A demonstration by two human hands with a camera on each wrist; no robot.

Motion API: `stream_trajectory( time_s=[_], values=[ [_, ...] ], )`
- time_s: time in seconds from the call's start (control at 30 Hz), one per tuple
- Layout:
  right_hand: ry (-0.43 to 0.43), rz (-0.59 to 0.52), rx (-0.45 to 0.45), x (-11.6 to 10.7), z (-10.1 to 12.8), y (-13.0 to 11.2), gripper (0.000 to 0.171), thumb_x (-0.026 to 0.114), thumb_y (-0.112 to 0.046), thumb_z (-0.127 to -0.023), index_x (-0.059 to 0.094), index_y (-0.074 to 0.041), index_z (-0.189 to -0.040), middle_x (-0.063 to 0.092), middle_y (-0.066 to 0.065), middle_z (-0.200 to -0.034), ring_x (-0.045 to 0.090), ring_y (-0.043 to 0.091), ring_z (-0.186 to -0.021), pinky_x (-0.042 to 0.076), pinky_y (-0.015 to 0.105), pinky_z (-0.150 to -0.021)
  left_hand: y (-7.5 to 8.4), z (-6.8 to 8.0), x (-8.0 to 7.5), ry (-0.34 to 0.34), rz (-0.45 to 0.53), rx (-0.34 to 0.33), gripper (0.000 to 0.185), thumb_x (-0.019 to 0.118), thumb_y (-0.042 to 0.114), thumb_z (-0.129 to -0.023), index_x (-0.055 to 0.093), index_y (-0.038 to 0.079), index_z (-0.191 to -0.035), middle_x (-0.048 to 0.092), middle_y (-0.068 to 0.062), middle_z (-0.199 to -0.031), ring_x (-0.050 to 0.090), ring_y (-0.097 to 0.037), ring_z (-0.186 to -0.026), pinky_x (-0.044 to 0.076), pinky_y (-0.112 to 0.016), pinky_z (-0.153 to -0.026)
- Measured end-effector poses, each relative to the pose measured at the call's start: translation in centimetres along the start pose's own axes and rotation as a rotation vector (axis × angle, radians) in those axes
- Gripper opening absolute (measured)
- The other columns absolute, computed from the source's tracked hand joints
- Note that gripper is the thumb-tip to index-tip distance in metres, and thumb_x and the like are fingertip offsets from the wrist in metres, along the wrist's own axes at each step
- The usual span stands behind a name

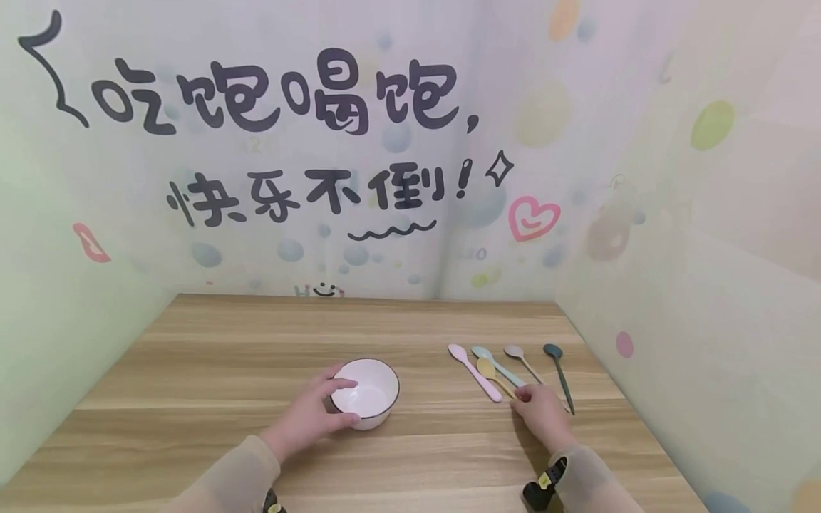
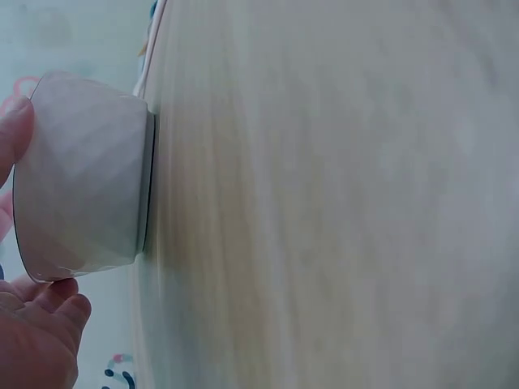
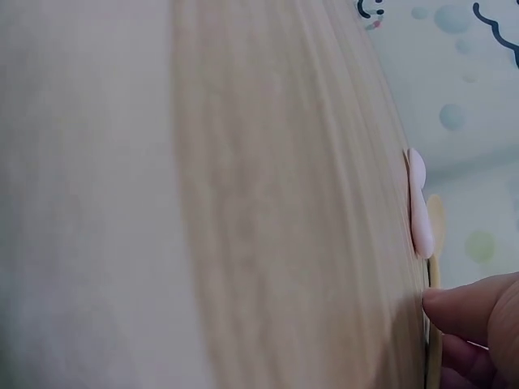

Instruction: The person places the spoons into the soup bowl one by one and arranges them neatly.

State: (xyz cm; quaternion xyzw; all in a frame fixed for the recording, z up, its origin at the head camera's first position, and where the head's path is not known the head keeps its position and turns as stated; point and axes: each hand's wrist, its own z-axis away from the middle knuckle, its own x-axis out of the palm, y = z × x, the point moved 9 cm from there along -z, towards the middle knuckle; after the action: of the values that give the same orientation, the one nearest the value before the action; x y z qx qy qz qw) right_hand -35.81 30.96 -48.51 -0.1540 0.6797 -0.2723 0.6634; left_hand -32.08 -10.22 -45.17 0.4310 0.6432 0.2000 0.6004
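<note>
A white bowl (image 1: pixel 365 388) with a dark rim stands upright on the wooden table. My left hand (image 1: pixel 313 413) grips its left side, thumb at the near edge and fingers over the far rim. The left wrist view shows the ribbed outer wall of the bowl (image 2: pixel 85 174) between thumb and fingers. Over on the right, my right hand (image 1: pixel 544 415) pinches the handle of a yellow spoon (image 1: pixel 487 368). In the right wrist view, thumb and fingers meet on the handle of the yellow spoon (image 3: pixel 436 227), close to the tabletop.
A pink spoon (image 1: pixel 474 372) lies left of the yellow one, a light blue spoon (image 1: pixel 503 365) just behind it. Further right are a beige-handled spoon (image 1: pixel 514 352) and a dark green spoon (image 1: pixel 560 370). Walls border the wooden table (image 1: pixel 269 342) at the back and sides.
</note>
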Motion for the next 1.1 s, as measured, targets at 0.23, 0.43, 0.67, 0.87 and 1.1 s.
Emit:
stream_trajectory(
  time_s=[0.23, 0.43, 0.67, 0.87, 1.1],
  values=[
    [0.006, -0.027, 0.023, 0.06, -0.16, 0.35, 0.021, 0.069, -0.017, -0.088, 0.068, -0.002, -0.102, 0.066, 0.008, -0.093, 0.058, 0.020, -0.079, 0.049, 0.037, -0.066, 0.57, 0.59, 0.72, -0.017, 0.035, 0.015, 0.053, 0.086, 0.032, -0.071, 0.066, 0.015, -0.117, 0.036, -0.017, -0.148, 0.036, -0.044, -0.132, 0.031, -0.059, -0.106],
    [0.010, -0.036, 0.013, 0.10, -0.35, 0.34, 0.020, 0.069, -0.018, -0.087, 0.067, -0.002, -0.099, 0.065, 0.008, -0.090, 0.057, 0.020, -0.078, 0.047, 0.036, -0.063, 0.97, 0.98, 0.68, -0.017, 0.045, 0.035, 0.051, 0.086, 0.030, -0.070, 0.066, 0.011, -0.114, 0.037, -0.015, -0.148, 0.038, -0.042, -0.132, 0.032, -0.057, -0.106],
    [0.008, -0.042, 0.008, -0.02, -0.32, 0.30, 0.019, 0.069, -0.018, -0.087, 0.067, -0.002, -0.097, 0.064, 0.007, -0.089, 0.056, 0.020, -0.077, 0.046, 0.034, -0.062, 0.88, 0.93, 0.91, -0.029, 0.058, 0.017, 0.052, 0.086, 0.030, -0.070, 0.066, 0.012, -0.114, 0.035, -0.015, -0.150, 0.035, -0.041, -0.134, 0.029, -0.057, -0.108],
    [-0.014, -0.041, 0.047, 0.16, -0.39, 0.59, 0.017, 0.069, -0.019, -0.088, 0.065, -0.003, -0.094, 0.062, 0.007, -0.087, 0.054, 0.021, -0.075, 0.043, 0.031, -0.060, 1.01, 0.87, 1.00, -0.033, 0.063, 0.013, 0.065, 0.085, 0.030, -0.072, 0.059, 0.010, -0.127, 0.033, -0.018, -0.151, 0.031, -0.043, -0.136, 0.025, -0.060, -0.109],
    [-0.030, -0.035, 0.057, 0.02, -0.28, 0.55, 0.018, 0.068, -0.021, -0.088, 0.064, -0.003, -0.091, 0.059, 0.008, -0.084, 0.052, 0.021, -0.073, 0.040, 0.030, -0.057, 0.37, 0.79, 0.94, -0.037, 0.026, -0.030, 0.095, 0.086, 0.036, -0.070, 0.038, 0.002, -0.144, 0.032, -0.024, -0.149, 0.029, -0.044, -0.137, 0.024, -0.062, -0.109]
  ],
)
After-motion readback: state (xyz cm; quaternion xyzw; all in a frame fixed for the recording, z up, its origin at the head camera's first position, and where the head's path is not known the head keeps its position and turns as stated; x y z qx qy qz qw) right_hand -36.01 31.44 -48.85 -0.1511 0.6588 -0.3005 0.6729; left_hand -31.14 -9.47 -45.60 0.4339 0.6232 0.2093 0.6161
